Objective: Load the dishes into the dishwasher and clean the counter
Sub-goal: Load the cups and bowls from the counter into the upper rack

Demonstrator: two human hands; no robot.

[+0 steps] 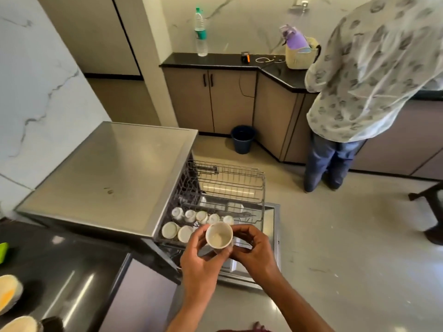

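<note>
White cup [219,235] gripped mouth-up by curled fingers of left hand [202,257] and right hand [251,248], directly above pulled-out upper rack [239,178] beside 7 inverted cups [190,215], presumably for turning over before racking so water drains.

The pulled-out rack [230,185] carries white cups [190,215] upside down in two rows at its near left end; the far part is bare wire. The dark near worktop [72,259] at left holds pale bowls [9,293] at its near edge and a green item [3,251] at far left. The far worktop [215,59] holds a clear bottle [201,32], a small black device [245,57], a white cable [266,59] and a cream basket [300,56]. On the floor [347,236] stands a dark bucket [242,138].
</note>
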